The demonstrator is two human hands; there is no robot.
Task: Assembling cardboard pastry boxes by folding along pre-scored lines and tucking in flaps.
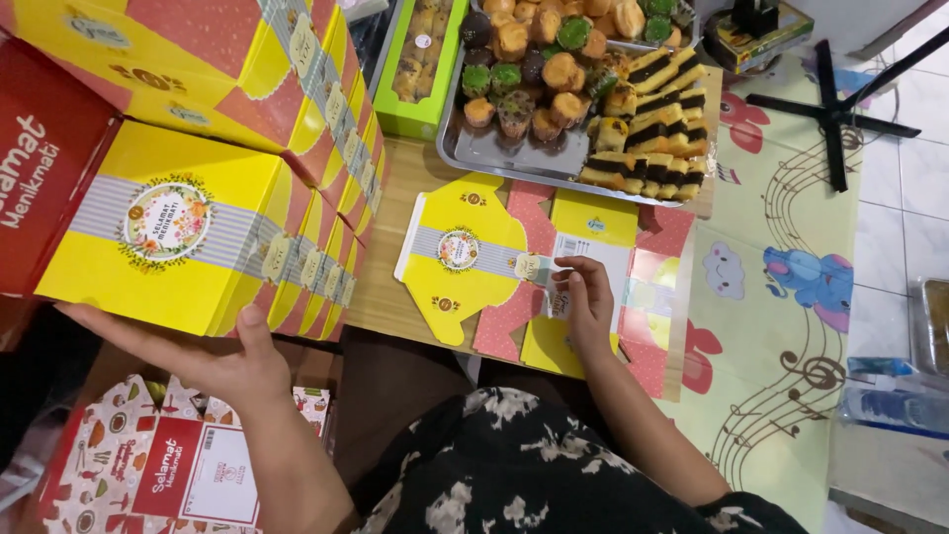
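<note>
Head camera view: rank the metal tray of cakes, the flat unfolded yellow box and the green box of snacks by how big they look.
1. metal tray, though its top is cut off
2. flat unfolded box, close behind it in size, so unsure
3. green box, clearly smallest

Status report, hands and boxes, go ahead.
Left hand flat under the assembled yellow box. Right hand fingers pressing on the flat unfolded box. Cake tray beyond, apart.

Bright, even indoor light fills the scene, with colours strongly saturated and shadows soft. The metal tray above the right hand shows mild glare. The frame bows slightly toward its edges, and detail softens at the corners.
</note>
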